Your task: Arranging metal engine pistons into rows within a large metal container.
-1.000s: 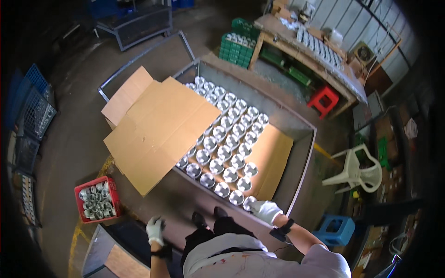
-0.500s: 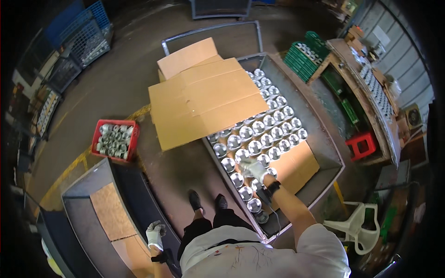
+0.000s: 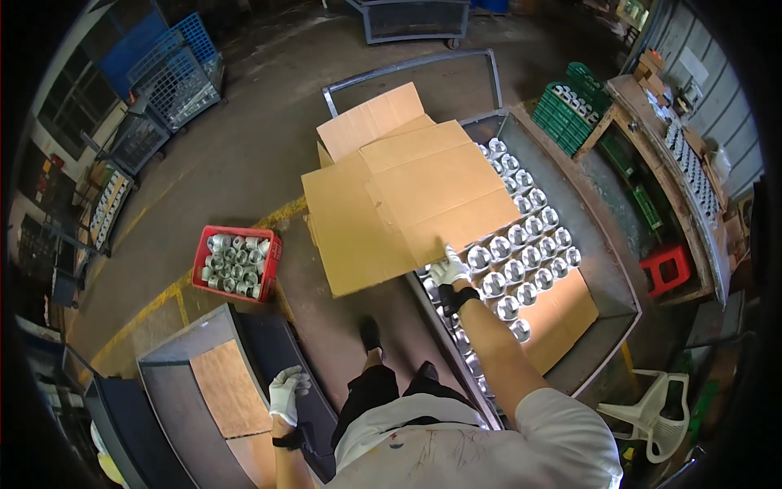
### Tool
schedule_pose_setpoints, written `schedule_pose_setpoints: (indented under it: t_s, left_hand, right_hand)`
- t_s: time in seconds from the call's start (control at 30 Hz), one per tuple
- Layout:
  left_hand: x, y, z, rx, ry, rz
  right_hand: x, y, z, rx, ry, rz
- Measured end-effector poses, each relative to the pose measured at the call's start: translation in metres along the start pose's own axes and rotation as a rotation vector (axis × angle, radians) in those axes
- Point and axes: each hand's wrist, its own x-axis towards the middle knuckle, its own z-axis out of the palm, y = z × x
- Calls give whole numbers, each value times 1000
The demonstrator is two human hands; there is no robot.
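My right hand (image 3: 450,269), in a white glove, reaches over the metal cart (image 3: 612,342) at the near edge of a cardboard sheet (image 3: 436,183). One finger stretches onto that edge; a firm grip on it does not show. Under and beside this hand stand rows of shiny cylindrical metal parts (image 3: 514,270), which look like pistons. The sheet covers the cart's far left part and overhangs its side. Gloved too, my left hand (image 3: 287,393) hovers beside a second metal cart (image 3: 187,322), fingers loosely bent and apart, holding nothing.
A red crate (image 3: 236,231) of metal parts rests on the floor at left. Brown board (image 3: 232,387) lines the second cart. At right are a green crate (image 3: 562,122), a workbench (image 3: 652,191), a red stool (image 3: 664,269) and a white plastic chair (image 3: 652,407).
My right hand has moved from over the metal parts to the cardboard's near edge. My left hand has risen slightly. The whole view has shifted, with things now lower and further right.
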Motion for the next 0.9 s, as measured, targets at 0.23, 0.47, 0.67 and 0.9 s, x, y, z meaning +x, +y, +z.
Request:
schedule_pose_setpoints:
  t_s: [0.23,0.47,0.67,0.9]
  left_hand:
    - [194,46,33,128,-146,44]
    - [342,92,132,-174,-206,-281]
    - [391,77,210,-445,-434,-765]
    - [425,2,254,-796,-488,-1219]
  right_hand:
    - [-33,-7,21,132,-229,-210]
    - [-68,-42,-26,219,30,-414]
    - [-136,-86,-101,12,259,-666]
    - [-210,-125,-232,-140,359,-897]
